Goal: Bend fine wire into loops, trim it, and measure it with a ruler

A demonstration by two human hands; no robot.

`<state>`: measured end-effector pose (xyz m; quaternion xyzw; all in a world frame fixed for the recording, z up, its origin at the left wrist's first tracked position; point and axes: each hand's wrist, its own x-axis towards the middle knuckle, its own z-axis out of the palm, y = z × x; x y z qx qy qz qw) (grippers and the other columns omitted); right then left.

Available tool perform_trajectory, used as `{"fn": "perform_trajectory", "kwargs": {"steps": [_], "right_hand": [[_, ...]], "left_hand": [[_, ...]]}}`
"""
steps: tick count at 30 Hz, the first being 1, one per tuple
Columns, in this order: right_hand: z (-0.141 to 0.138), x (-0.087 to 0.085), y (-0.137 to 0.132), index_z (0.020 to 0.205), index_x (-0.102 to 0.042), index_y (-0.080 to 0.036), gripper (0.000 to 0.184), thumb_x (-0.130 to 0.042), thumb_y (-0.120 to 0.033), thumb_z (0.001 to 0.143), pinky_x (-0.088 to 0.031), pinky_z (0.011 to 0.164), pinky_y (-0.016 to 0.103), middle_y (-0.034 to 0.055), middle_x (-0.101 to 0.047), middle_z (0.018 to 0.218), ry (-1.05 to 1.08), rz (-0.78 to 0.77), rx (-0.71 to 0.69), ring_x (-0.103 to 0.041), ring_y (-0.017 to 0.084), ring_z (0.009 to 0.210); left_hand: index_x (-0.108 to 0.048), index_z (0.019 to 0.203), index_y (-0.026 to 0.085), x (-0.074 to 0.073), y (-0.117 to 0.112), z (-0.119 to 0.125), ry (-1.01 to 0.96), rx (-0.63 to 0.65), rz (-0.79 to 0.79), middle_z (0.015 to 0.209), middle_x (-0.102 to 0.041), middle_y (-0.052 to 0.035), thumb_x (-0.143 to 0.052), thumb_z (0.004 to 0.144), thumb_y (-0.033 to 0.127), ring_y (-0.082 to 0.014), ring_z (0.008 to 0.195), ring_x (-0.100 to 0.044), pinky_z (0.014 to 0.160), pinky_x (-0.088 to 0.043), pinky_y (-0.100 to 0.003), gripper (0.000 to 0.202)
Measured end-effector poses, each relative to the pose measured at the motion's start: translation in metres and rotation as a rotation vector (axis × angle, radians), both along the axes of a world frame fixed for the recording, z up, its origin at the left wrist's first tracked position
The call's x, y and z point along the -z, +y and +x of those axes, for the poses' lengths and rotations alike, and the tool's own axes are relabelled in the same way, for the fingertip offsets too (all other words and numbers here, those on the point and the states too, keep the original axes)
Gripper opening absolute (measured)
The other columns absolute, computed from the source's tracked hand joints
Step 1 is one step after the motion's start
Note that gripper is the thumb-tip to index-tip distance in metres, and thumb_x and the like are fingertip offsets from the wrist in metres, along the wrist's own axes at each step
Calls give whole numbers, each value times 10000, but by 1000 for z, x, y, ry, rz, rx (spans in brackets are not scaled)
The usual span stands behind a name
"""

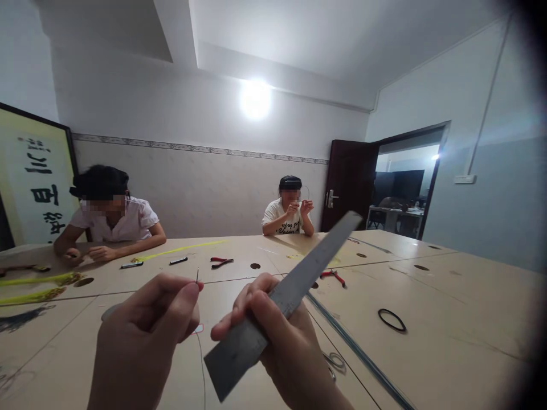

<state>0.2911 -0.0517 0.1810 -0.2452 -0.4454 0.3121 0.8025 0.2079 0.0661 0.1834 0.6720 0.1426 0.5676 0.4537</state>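
My left hand (pixel 143 330) pinches a thin, dark metal wire or needle (pixel 197 276), whose tip stands up above my fingertips. A fine dark thread (pixel 201 364) runs down below that hand, though I cannot tell whether it joins the wire. My right hand (pixel 273 324) is closed around a long steel ruler (pixel 318 256), which tilts up and away across the table. The ruler's lower end (pixel 233 359) sticks out toward me. My two hands are close together but apart, and neither touches the beige table (pixel 444 319) below them.
Red-handled pliers (pixel 221 262) and another red pair (pixel 333 277) lie on the holed table, with a black rubber ring (pixel 392 320) to the right. Yellow strands (pixel 36 287) lie at the left. Two seated co-workers (pixel 109 213) (pixel 288 210) work at the table's far side.
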Motion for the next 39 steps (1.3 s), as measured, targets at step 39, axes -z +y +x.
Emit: {"fn": "perform_trajectory", "kwargs": {"steps": [39], "right_hand": [[18,0,-17,740,-707,-263,254,-580,-292,958,-588,753,243,-32,-699,719,-258,66,504,-720,152,772]], "left_hand": [[-625,516,200,-7,-41,1,47,238,-201,440,-393,58,-652,662,268,-70,433,-294,415,-206,-198,164]]}}
